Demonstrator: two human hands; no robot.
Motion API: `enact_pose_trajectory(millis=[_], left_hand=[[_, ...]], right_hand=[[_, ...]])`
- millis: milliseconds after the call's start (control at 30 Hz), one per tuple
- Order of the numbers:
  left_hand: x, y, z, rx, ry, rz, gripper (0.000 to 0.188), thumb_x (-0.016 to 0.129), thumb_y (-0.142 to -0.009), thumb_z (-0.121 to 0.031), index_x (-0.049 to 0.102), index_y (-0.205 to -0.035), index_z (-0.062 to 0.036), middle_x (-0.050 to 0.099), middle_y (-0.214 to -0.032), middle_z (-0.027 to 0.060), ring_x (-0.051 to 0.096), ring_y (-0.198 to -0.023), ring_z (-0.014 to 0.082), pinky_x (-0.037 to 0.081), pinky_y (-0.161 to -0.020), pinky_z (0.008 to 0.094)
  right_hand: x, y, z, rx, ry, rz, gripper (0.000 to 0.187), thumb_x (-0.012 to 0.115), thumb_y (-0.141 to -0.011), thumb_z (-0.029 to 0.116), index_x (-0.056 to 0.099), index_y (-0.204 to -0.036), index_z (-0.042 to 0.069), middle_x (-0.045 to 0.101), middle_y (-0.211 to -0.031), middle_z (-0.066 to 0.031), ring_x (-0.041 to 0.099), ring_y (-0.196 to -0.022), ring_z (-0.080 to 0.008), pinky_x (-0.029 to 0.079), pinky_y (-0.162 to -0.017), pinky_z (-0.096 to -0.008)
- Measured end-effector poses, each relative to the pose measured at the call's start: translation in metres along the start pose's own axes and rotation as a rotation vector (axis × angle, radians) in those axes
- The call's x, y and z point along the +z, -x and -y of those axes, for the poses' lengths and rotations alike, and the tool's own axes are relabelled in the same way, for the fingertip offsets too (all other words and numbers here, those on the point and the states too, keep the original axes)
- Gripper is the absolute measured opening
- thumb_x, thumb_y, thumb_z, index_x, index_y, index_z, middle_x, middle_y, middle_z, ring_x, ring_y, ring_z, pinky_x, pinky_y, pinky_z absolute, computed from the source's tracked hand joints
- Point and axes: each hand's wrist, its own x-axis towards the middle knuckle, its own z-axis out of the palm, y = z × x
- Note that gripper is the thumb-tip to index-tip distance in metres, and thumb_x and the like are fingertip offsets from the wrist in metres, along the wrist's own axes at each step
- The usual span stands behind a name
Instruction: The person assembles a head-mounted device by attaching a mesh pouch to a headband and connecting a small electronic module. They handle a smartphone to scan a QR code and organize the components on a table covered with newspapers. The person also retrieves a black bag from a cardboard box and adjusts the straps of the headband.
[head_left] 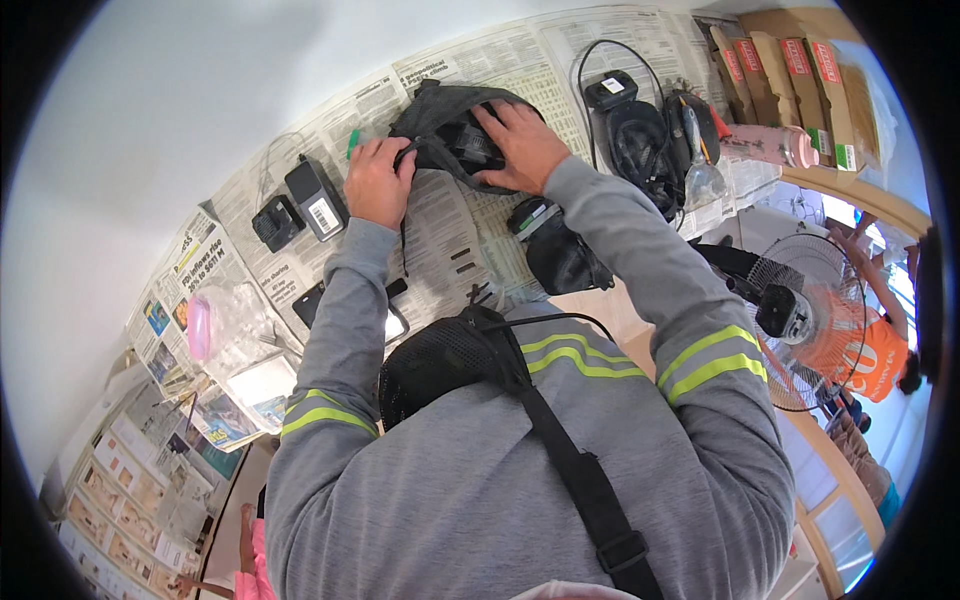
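Note:
A black mesh pouch (452, 103) lies on the newspaper at the far side of the table, its mouth held apart. Inside it sits a dark boxy device (473, 142), partly hidden by the fabric. My left hand (378, 185) pinches the pouch's left edge between thumb and fingers. On the opposite side my right hand (528, 148) holds the pouch's rim, its fingers reaching into the mouth beside the device. Left of the pouch are a black handheld device (316, 197) with a white label and a small black cube-like unit (277, 223).
Newspaper (440, 235) covers the table. Right of me lie another black pouch (550, 245), an open black case with cables (640, 140) and a pink bottle (765, 145). Cardboard boxes (790, 80) stand behind. A fan (790, 312) and a person in orange (872, 350) are farther right.

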Motion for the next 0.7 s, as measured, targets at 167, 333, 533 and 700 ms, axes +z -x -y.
enact_pose_trajectory(millis=[167,333,533,700], left_hand=[[-0.008,0.001,0.003,-0.024,0.118,-0.003,0.017,0.077,-0.086,-0.017,0.075,-0.103,-0.0119,0.071,-0.101,0.0076,0.064,-0.1,0.0338,0.053,-0.089,0.043],[-0.017,-0.009,0.006,0.049,0.196,0.03,0.021,0.078,-0.082,-0.012,0.075,-0.104,-0.0104,0.073,-0.101,0.0086,0.065,-0.097,0.0342,0.05,-0.098,0.044],[-0.031,-0.018,-0.003,0.085,0.264,0.153,0.019,0.076,-0.086,-0.011,0.076,-0.105,-0.009,0.075,-0.104,0.0114,0.069,-0.099,0.0333,0.05,-0.099,0.0427],[-0.029,-0.016,0.003,0.08,0.272,0.14,0.016,0.075,-0.086,-0.008,0.076,-0.102,-0.0082,0.075,-0.102,0.0111,0.069,-0.096,0.0321,0.051,-0.094,0.0405]], right_hand=[[-0.042,-0.008,0.066,0.238,-0.284,-0.026,0.056,0.076,-0.089,0.045,0.067,-0.124,0.001,0.07,-0.114,-0.0186,0.067,-0.106,-0.0382,0.054,-0.093,-0.0454],[0.015,-0.051,0.095,0.589,-0.592,-0.039,0.048,0.072,-0.091,0.048,0.072,-0.112,0.004,0.071,-0.105,-0.0198,0.07,-0.099,-0.0385,0.055,-0.086,-0.0476],[0.011,-0.047,0.097,0.638,-0.7,-0.189,0.034,0.074,-0.091,0.035,0.072,-0.107,0.005,0.072,-0.097,-0.0187,0.071,-0.09,-0.0323,0.056,-0.08,-0.042],[0.006,-0.042,0.086,0.582,-0.76,-0.076,0.03,0.072,-0.09,0.027,0.072,-0.109,0.003,0.073,-0.088,-0.015,0.071,-0.083,-0.031,0.057,-0.077,-0.0417]])
